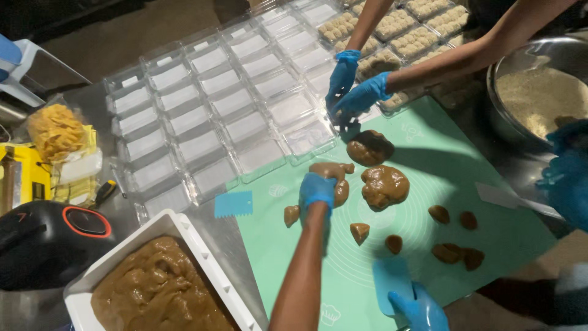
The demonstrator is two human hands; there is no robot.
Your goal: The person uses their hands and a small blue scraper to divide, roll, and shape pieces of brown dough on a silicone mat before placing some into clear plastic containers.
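My left hand (317,190), in a blue glove, reaches out over the green silicone mat (429,147) and closes on a brown dough lump (335,173). Beside it lie two bigger dough lumps (384,186) (369,147). Small cut dough pieces (359,232) (393,243) (454,252) are scattered over the mat. My right hand (421,310), also gloved in blue, holds a light blue plastic scraper (391,281) flat against the mat's near edge.
Another person's two gloved hands (352,89) work at the clear plastic trays (208,116); the far trays (398,30) hold coated pieces. A white tub of dough (160,283) sits near left. A second blue scraper (233,204), a metal bowl of crumbs (539,92) and a gloved hand (566,178) are nearby.
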